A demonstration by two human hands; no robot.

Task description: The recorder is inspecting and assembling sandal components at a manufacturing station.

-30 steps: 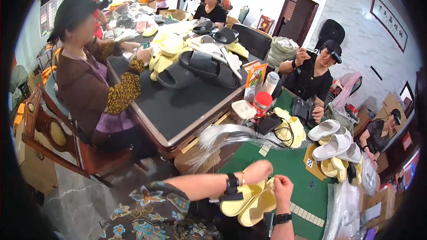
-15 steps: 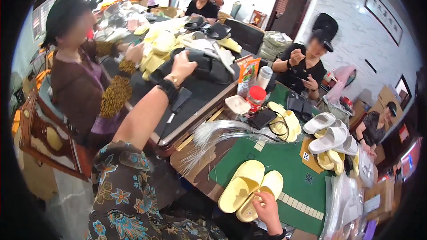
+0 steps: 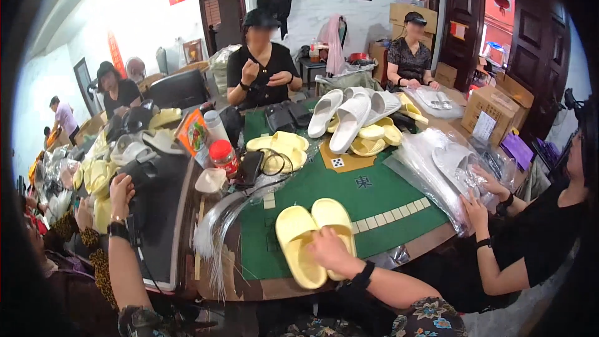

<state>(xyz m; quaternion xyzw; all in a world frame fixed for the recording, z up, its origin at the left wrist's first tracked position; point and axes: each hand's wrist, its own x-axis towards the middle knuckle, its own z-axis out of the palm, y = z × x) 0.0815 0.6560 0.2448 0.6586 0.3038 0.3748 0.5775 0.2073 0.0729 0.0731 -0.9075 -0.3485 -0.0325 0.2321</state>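
Note:
A pair of pale yellow slippers (image 3: 293,224) lies side by side on the green mat at the near edge of the table. My right hand (image 3: 331,251) rests over the pair with its fingers bent onto them. At the left, my left hand (image 3: 120,196) is raised beside a black slipper (image 3: 140,171) on the dark table, its fingers curled closed. What those fingers hold, if anything, I cannot make out. Further yellow slippers (image 3: 100,178) are heaped just beyond that hand.
White strands (image 3: 218,231) fan out beside a red-lidded jar (image 3: 223,157). Grey slippers (image 3: 352,122) are piled on the green mat (image 3: 262,249). On the right a person's hands (image 3: 477,212) handle a plastic-wrapped slipper. Another person's hand (image 3: 83,215) is close to my left hand.
My view has swung to the right, bringing the person at the right into sight. My left hand has come off the black slippers it was over; my right hand stays at the yellow pair.

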